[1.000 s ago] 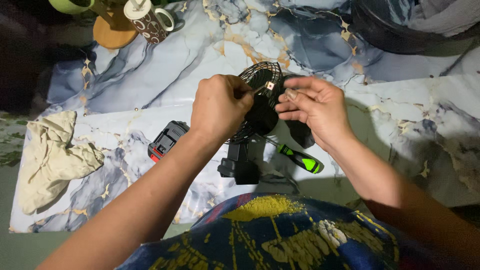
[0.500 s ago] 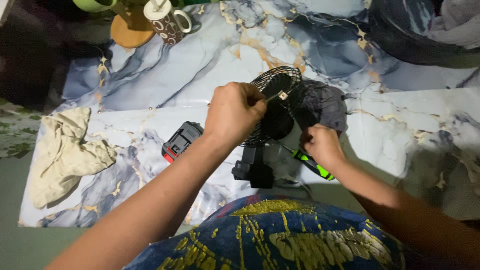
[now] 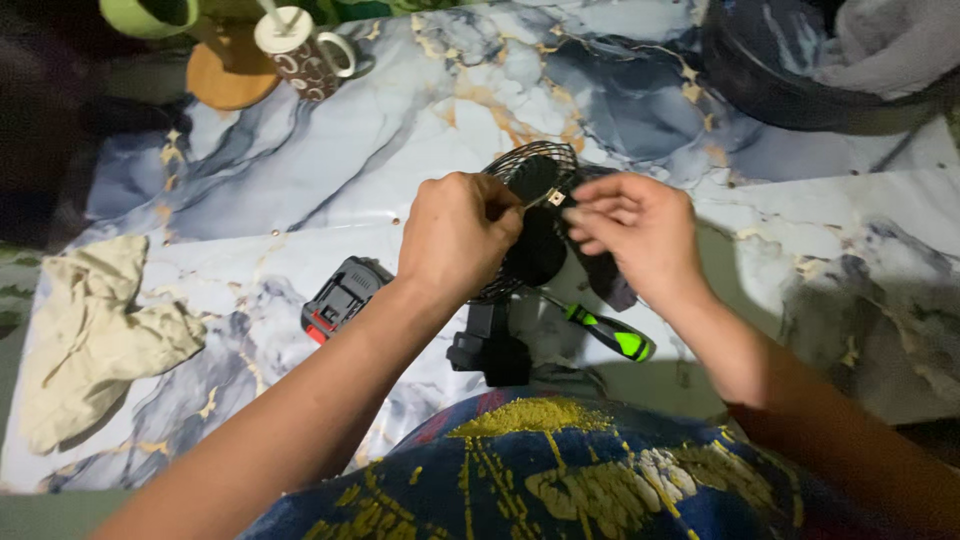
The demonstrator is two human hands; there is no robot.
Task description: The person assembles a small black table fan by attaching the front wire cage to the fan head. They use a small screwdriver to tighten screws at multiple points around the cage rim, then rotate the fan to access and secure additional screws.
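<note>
— Marbled bench (image 3: 300, 180), dim light. Nearest, at six o'clock?
— Fan's black base (image 3: 490, 350); screwdriver (image 3: 605, 333) at four.
— Hands?
— Left hand (image 3: 455, 235) closed on the wire fan guard (image 3: 535, 170); right hand (image 3: 640, 230) pinches its edge.
— Beyond?
— Mug (image 3: 300, 55), eleven o'clock.

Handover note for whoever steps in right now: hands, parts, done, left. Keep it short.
Left hand: closed on the wire grille of the small black fan, steadying it.
Right hand: fingertips pinched at the grille rim beside a small tag; whether they hold a small part cannot be told.
Fan stands on its base on the marble mat, in front of the body.
Screwdriver, green and black, lies on the mat under the right wrist, in neither hand.
Battery pack lies left of the fan, apart from it.
Done: battery out, grille in hand.
Left: grille work unfinished.
</note>
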